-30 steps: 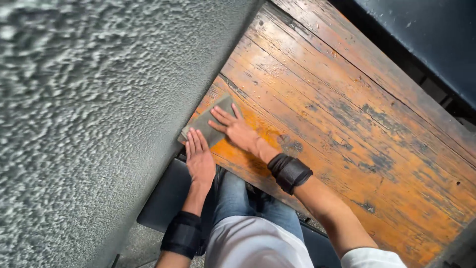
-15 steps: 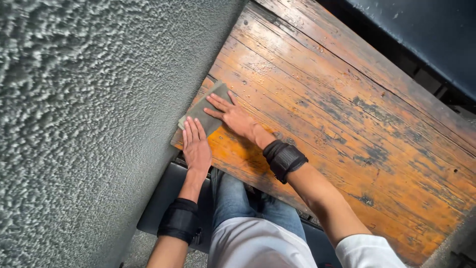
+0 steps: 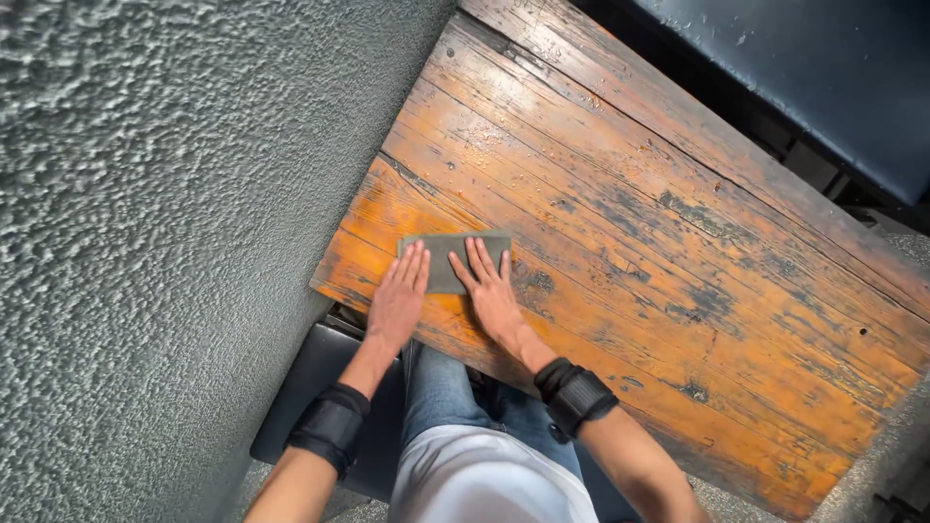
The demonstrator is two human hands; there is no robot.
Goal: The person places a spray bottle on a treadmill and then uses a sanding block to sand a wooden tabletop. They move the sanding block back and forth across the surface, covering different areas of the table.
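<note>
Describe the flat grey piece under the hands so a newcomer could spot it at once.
Start at the worn orange wooden table, then its corner nearest the rough grey wall. There lies the grey-green rectangular cloth, flat under the left hand and right hand, the only item on the planks.

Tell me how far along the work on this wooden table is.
Early, by the look of it. Both hands press a grey rectangular pad flat near the table's corner by the rough wall: the left hand on its left part, the right hand on its right. The table shows worn orange finish with dark, weathered patches across most boards, and scattered droplets further away, so most of the surface looks untreated.
</note>
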